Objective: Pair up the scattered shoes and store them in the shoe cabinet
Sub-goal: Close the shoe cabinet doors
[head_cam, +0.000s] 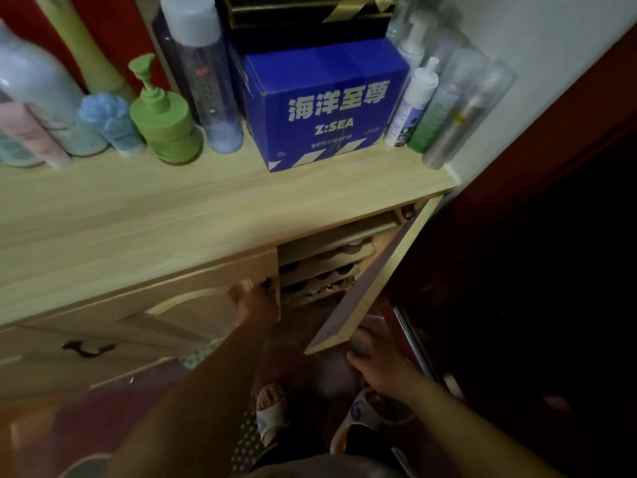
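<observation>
The light wooden shoe cabinet [206, 215] stands in front of me. Its right door [365, 291] is swung open toward me, showing slanted shelves [327, 260] with several shoes lying dimly on them. My left hand [256, 303] reaches down and grips the inner edge of the left door [193, 305], which stands slightly ajar. Lower down, my right hand [374, 357] holds the bottom corner of the open right door. Neither hand holds a shoe.
On the cabinet top stand a blue box [327, 112], a green pump bottle [162, 125] and several other bottles. A drawer with a dark handle [86, 348] is at lower left. My feet wear pale slippers [270, 414] on the dark floor. A dark red door [551, 270] is at right.
</observation>
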### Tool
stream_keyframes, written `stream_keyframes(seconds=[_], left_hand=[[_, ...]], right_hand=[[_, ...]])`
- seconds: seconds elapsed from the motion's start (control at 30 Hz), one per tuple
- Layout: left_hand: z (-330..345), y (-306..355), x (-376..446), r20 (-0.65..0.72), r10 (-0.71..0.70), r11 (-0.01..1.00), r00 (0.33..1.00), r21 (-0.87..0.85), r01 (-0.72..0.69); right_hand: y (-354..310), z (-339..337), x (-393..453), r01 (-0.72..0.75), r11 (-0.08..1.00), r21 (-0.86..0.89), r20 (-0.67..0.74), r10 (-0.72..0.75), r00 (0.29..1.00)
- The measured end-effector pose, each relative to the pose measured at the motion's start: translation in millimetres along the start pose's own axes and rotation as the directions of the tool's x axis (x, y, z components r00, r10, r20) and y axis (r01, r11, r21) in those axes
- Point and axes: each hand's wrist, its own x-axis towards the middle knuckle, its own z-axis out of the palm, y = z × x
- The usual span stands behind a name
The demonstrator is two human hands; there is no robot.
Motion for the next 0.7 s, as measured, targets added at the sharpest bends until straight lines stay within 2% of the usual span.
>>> stream_keyframes(seconds=[0.1, 0.2, 0.27, 0.37, 0.43, 0.53, 0.63, 0.7], left_hand=[[-3, -13, -18, 0.089, 0.092, 0.995, 0.992, 0.023, -0.095], [0, -36, -55, 0.148, 0.153, 0.98, 0.977, 0.107, -0.169], [3, -55, -86, 0.174, 0.155, 0.97, 0.973, 0.16, -0.183], [-5, -87, -131, 0.206, 0.105, 0.981, 0.973, 0.137, -0.135], [-10, -103, -147, 0.192, 0.131, 0.977, 0.973, 0.139, -0.159], [-12, -105, -150, 0.164, 0.135, 0.984, 0.977, 0.095, -0.152], [-3, -93, -132, 0.24, 0.141, 0.972, 0.961, 0.149, -0.18], [-2, -75, -115, 0.18, 0.132, 0.97, 0.975, 0.178, -0.164]], right_hand=[[2, 4, 7, -0.04, 0.998, -0.057, 0.067, 0.043, 0.997], [-1, 7, 11, -0.086, 0.996, 0.022, 0.094, 0.084, 0.992], [-2, 8, 13, -0.09, 0.995, 0.029, 0.105, 0.087, 0.991], [-9, 12, 13, -0.112, 0.994, 0.016, 0.155, 0.108, 0.982], [-12, 14, 13, -0.11, 0.994, 0.017, 0.126, 0.107, 0.986], [-15, 13, 12, -0.134, 0.991, 0.019, 0.165, 0.129, 0.978], [-18, 8, 13, -0.122, 0.992, -0.012, 0.198, 0.122, 0.973], [-20, 4, 14, -0.112, 0.993, -0.038, 0.232, 0.118, 0.965]])
